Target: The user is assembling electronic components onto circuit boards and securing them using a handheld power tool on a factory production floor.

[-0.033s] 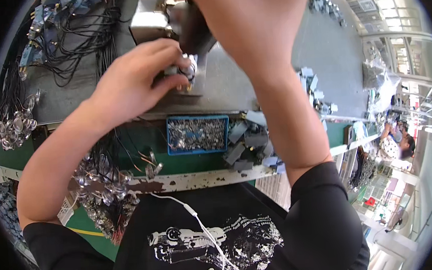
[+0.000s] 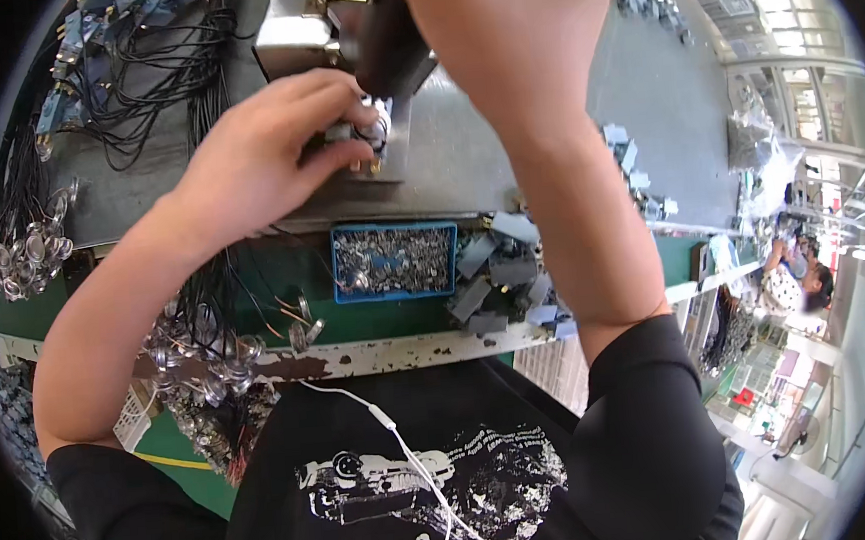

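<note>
My left hand (image 2: 269, 151) is closed in a pinch, its thumb and forefinger at a small pale part with brass-coloured pins (image 2: 375, 144). That part sits at the front of a metal bench fixture (image 2: 301, 33), and my fingertips partly cover it. My right hand (image 2: 521, 23) is raised at the upper edge, close to the camera, with its fingers cut off by the frame. Just left of it, a dark blurred tool or lever (image 2: 392, 52) comes down close to the left fingertips. Whether the right hand grips it cannot be seen.
A blue tray (image 2: 397, 295) of small metal pieces stands at the bench's front. Grey plug-like housings (image 2: 493, 276) lie right of it. Black cables (image 2: 174, 82) and round metal discs (image 2: 25, 248) crowd the left. Another person (image 2: 785, 285) sits far right.
My right hand and the dark tool have shifted slightly upward; a right fingertip seen before at the top has left the picture. My left hand keeps its pinch, slightly higher.
</note>
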A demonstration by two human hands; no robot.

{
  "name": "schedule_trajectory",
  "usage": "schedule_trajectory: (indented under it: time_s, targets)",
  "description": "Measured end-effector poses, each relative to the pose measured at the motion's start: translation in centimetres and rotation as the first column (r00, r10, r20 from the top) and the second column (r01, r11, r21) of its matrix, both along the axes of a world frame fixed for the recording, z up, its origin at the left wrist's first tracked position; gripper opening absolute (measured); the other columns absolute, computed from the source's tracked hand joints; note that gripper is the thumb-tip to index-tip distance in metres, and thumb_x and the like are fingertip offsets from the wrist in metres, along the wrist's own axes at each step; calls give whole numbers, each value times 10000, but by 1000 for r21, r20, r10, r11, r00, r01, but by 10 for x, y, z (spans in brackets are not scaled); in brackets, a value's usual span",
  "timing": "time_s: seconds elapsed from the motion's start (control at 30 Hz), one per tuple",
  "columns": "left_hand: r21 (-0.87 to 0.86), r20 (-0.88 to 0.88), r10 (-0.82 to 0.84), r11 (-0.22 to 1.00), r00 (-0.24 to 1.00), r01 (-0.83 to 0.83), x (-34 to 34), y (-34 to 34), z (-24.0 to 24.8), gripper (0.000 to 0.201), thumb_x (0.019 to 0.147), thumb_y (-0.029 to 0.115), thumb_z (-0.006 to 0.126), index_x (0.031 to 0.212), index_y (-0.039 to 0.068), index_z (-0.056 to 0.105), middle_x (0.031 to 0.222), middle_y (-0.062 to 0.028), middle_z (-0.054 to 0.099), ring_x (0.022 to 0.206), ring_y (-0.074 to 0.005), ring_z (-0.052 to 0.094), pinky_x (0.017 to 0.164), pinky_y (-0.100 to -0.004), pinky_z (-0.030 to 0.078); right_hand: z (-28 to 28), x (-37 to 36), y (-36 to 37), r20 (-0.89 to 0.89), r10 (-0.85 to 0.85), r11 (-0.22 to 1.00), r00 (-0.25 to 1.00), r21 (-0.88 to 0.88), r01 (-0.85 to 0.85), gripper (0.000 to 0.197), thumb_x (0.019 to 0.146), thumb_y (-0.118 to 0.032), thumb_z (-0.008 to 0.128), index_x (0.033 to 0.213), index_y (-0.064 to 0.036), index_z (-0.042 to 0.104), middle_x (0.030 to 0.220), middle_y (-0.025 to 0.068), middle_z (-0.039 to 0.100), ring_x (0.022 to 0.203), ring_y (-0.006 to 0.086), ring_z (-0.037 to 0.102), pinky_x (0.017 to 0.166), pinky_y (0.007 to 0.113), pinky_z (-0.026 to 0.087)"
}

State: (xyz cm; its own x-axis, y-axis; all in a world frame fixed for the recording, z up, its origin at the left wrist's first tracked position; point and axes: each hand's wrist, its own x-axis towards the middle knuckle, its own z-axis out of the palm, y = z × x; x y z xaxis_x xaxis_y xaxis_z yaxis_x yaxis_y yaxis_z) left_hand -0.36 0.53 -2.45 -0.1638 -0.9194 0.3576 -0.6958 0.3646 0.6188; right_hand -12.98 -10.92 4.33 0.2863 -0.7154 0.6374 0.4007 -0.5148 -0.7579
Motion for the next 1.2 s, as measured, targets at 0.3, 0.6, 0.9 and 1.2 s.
schedule_trajectory:
  time_s: [0.3, 0.6, 0.9, 1.2]
  targets:
    - [116, 484, -443, 888, 755, 446, -61, 12, 20, 73, 762, 150, 707, 819, 106, 697, 851, -27, 666, 932, -205, 656, 869, -362, 507, -2, -54, -42, 11, -234, 964, 972, -129, 234, 571, 872, 14, 760, 1278, -3, 359, 977, 93, 631, 800, 133, 605, 722, 282, 530]
    - [113, 652, -483, 824, 585, 555, -79, 18, -14, 64, 798, 215, 681, 793, 151, 686, 830, 30, 655, 869, -152, 631, 782, -303, 441, 30, -64, -28, 124, -345, 874, 930, -319, 367, 448, 882, -57, 766, 1157, -3, 416, 957, 54, 607, 789, 105, 532, 762, 273, 470]
    - [293, 280, -589, 805, 758, 516, -76, 14, -2, 118, 790, 114, 667, 839, 42, 587, 773, -106, 614, 758, -329, 680, 674, -462, 542, 39, -6, -38, 179, -260, 876, 949, -369, 309, 372, 934, -118, 727, 1196, 28, 507, 999, 49, 614, 858, 116, 541, 829, 273, 459]
    - [148, 253, -553, 833, 794, 533, -68, 17, -1, 102, 809, 146, 659, 855, 59, 633, 803, -84, 619, 778, -294, 675, 674, -430, 525, 48, 31, 10, 144, -38, 983, 989, -173, 62, 834, 871, 91, 735, 1518, -7, 218, 1016, 108, 638, 877, 168, 670, 691, 272, 585]
